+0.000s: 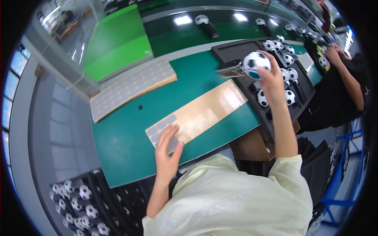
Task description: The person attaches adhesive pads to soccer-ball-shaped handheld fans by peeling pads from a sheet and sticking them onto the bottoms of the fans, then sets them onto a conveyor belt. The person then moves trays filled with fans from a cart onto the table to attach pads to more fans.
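Note:
My right hand (274, 82) is raised over the right part of the bench, closed around a black-and-white soccer-ball-shaped device (254, 63). A blurred dark and metallic piece sticks out from its left side. My left hand (167, 151) hovers at or on the left end of a tan label sheet (208, 112), thumb and fingers apart. Grey square labels (155, 131) cover that end of the sheet, while the rest is bare, glossy backing. Whether the left fingertips touch a label is hard to tell.
A black tray (232, 51) with several ball-topped devices lies at right. Another label sheet (134, 88) and a bright green board (118, 45) lie at the back left. Behind runs a green conveyor (169, 33). A co-worker's arm (348, 72) shows at right; more ball devices (84, 192) stand lower left.

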`<state>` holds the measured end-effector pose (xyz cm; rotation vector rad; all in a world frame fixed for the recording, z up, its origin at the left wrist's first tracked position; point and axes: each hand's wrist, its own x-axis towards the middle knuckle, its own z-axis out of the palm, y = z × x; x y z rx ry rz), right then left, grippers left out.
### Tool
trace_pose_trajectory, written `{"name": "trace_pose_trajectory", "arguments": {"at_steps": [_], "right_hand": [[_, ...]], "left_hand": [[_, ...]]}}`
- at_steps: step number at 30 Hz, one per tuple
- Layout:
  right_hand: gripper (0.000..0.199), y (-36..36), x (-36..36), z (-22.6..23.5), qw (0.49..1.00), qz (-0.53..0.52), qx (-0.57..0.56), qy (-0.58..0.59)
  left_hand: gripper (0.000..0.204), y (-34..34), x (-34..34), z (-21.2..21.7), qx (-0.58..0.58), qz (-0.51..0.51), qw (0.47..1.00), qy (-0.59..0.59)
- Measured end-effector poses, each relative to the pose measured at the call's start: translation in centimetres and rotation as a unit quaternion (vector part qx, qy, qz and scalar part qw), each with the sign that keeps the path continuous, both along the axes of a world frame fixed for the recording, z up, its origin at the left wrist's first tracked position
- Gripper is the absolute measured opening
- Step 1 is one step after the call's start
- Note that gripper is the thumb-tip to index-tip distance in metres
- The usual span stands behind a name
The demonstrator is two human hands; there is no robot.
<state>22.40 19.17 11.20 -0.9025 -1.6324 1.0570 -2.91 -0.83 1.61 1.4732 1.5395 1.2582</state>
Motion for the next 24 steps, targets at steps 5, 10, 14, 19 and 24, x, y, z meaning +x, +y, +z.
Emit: {"name": "trace_pose_trajectory", "arguments": {"at_steps": [5,10,14,19,24], "right_hand": [[0.048,-8.3,-8.3,-4.4,0.682,0.277,-0.425,0.528],[0.039,-11.4,-12.7,-7.5,0.801,0.300,-0.417,0.308],[0.030,-12.3,-13.7,-8.7,0.925,0.240,-0.287,0.064],[0.013,-12.2,-14.5,-10.0,0.959,0.136,0.025,-0.246],[0.011,-10.9,-16.8,-11.7,0.953,0.060,0.122,-0.270]], "left_hand": [[0.061,0.2,1.4,2.9,0.110,0.012,0.922,-0.372],[0.058,-1.7,-0.4,4.9,0.272,0.099,0.852,-0.436],[0.055,-2.9,-4.8,3.7,0.297,0.157,0.846,-0.415],[0.047,-1.8,-6.6,1.3,0.334,0.143,0.898,-0.246],[0.050,-0.9,-6.3,0.3,0.301,0.098,0.938,-0.143]]}}
